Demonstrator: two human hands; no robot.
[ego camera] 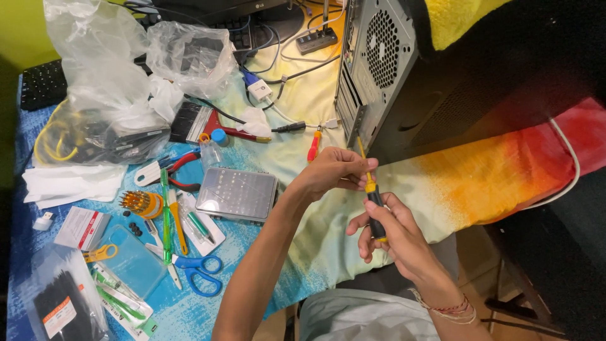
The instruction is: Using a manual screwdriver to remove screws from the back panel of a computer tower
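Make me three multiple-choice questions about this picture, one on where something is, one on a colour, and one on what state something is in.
1. Where do the scissors lie?
A. on top of the computer case
B. on the blue cloth, left of the person's arms
C. inside a plastic bag

2. What colour are the scissors' handles?
A. blue
B. red
C. green

3. How is the screwdriver held?
A. lying loose on the cloth
C. by the left hand alone
B. by both hands, tip at the rear of the computer case

Answers: 1 B, they rest on the cloth near the green-handled tools. 2 A, both loops are blue. 3 B, the right hand grips the black handle while the left hand steadies the shaft.
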